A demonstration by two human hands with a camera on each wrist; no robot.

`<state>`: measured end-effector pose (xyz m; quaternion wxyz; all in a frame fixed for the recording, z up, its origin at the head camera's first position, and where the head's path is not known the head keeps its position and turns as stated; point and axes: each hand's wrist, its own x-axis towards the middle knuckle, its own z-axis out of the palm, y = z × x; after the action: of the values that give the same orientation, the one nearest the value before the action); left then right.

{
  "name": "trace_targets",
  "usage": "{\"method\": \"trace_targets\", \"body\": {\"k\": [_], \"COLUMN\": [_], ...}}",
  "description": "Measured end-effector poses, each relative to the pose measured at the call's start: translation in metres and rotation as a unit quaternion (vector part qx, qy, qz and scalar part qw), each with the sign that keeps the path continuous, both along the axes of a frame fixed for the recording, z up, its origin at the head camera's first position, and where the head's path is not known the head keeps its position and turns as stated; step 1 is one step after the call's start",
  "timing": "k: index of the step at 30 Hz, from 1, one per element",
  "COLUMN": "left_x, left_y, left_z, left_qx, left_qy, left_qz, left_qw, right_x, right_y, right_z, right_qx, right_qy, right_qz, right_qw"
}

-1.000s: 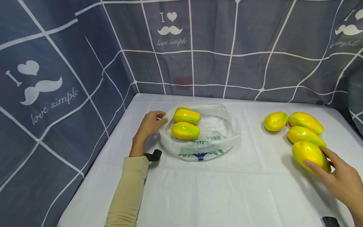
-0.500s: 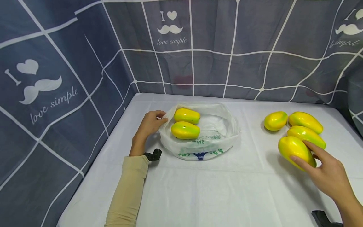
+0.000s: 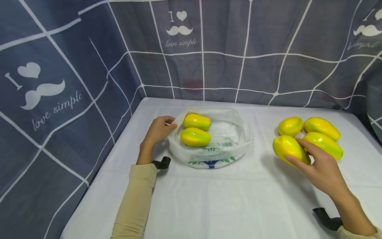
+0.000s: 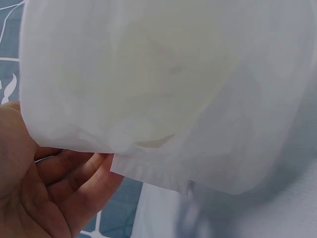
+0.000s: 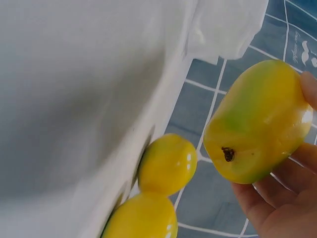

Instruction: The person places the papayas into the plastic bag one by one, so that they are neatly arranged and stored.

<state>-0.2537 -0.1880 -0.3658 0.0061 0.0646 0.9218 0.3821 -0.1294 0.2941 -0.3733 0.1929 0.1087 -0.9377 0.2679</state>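
My right hand (image 3: 323, 167) grips a yellow-green papaya (image 3: 287, 149) between thumb and fingers, held above the table; its shadow falls below. In the right wrist view the same papaya (image 5: 260, 121) shows its dark stem end. My left hand (image 3: 158, 131) pinches the left rim of a white plastic bag (image 3: 221, 154), which stands with its mouth spread wide. Two papayas (image 3: 195, 137) lie side by side inside the bag's left half. In the left wrist view the bag's wall (image 4: 148, 74) covers part of the left fingers (image 4: 81, 183).
Three more papayas (image 3: 322, 127) lie on the white-covered table (image 3: 238, 199) at the right, close behind my right hand. A dark checked curtain (image 3: 223, 73) hangs along the back and left edges. Black wrist mounts (image 3: 326, 219) stick out beside both wrists.
My right hand has carried the papaya leftward and slightly away from me, past the front of the other papayas. The left hand and the bag have stayed in place.
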Motion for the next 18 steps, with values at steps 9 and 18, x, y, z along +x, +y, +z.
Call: {"method": "trace_targets", "body": {"k": [9,18], "left_x": [-0.003,-0.002], "left_y": [0.002,0.000], "left_z": [-0.002,-0.001], "left_qx": [0.002,0.001], "left_qy": [0.000,0.003], "left_qz": [-0.002,0.001], "left_qw": [1.0000,1.0000], "right_x": [-0.010,-0.021], "right_y": [-0.016,-0.042], "right_z": [0.000,0.005], "right_qx": [-0.005,-0.010], "right_qy": [0.015,0.032], "right_qz": [0.029,0.083], "right_qw": [0.9995,0.9959]}}
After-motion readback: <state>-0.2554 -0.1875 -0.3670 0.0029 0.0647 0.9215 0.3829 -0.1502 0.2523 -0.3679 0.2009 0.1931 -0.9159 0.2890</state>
